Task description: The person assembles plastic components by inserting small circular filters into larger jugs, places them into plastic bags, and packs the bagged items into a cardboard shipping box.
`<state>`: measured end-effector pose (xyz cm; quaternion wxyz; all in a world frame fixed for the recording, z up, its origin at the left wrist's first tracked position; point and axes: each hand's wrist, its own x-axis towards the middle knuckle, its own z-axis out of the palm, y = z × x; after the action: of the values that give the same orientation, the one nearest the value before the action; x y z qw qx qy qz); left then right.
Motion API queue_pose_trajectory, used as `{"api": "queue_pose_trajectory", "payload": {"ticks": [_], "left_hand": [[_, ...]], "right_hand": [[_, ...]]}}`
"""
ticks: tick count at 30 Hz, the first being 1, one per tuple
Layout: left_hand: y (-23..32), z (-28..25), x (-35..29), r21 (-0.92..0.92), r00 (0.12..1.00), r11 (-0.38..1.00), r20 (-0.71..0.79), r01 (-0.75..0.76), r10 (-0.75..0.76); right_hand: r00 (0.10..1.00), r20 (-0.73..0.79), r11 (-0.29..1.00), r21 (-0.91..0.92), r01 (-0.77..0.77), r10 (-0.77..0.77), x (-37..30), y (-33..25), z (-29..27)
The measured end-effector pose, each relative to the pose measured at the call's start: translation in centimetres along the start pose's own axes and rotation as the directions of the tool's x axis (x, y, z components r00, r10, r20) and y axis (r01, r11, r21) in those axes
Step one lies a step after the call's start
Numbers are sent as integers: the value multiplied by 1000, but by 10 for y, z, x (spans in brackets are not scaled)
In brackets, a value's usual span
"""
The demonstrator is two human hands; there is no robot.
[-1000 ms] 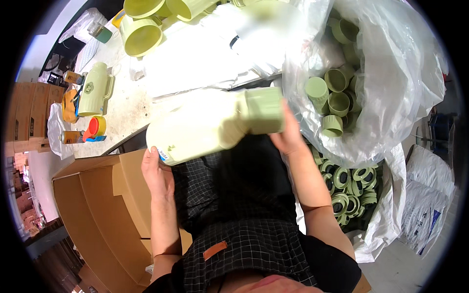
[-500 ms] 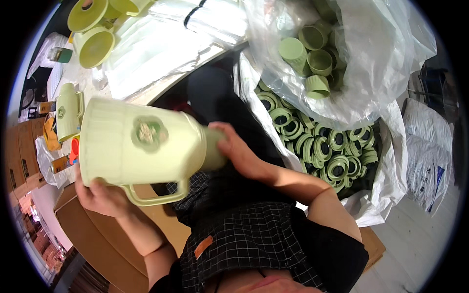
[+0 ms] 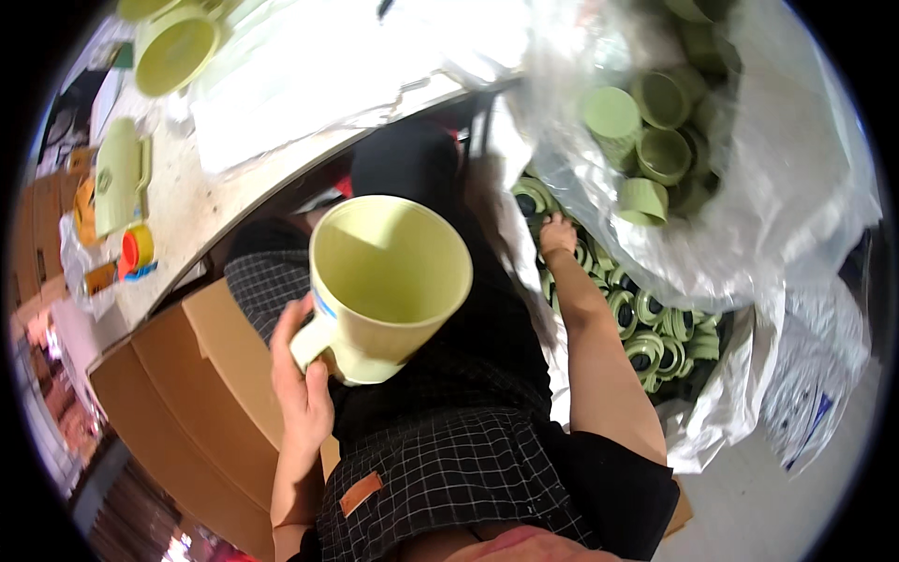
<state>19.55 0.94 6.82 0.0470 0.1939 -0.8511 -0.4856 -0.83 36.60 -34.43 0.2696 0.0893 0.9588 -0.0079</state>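
Three pale green jugs [image 3: 389, 281], one cardboard box [image 3: 178, 403], two hands [image 3: 302, 375].

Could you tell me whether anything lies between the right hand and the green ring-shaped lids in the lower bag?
Nothing visible does: the right hand already rests among the ring lids in the open bag. The left hand holds the green pitcher apart.

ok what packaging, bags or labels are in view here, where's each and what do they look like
Clear plastic bag: upper right, crinkled, holding green caps.
Lower plastic bag: right of the lap, open, full of green rings; the right hand reaches in.
Cardboard box: lower left, brown, open.
White sack: far right, blue print.
Label: pale blue, on the green jug held by the left hand.
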Motion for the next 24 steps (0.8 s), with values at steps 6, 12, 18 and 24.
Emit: {"api": "queue_pose_trajectory", "payload": {"ticks": [6, 12, 18, 24], "left_hand": [[-15, -10, -1, -218, 988, 964, 27, 152, -150], [-24, -5, 1, -243, 998, 970, 53, -17, 31], [-28, 0, -13, -391, 984, 912, 66, -128, 167], [-24, -19, -21, -423, 996, 906, 81, 11, 26]], "right_hand": [[863, 208, 887, 55, 459, -460, -58, 30, -50], [834, -207, 509, 709, 488, -512, -151, 9, -230], [16, -510, -142, 269, 953, -860, -238, -122, -344], [-181, -460, -282, 161, 946, -869, -263, -130, -331]]}}
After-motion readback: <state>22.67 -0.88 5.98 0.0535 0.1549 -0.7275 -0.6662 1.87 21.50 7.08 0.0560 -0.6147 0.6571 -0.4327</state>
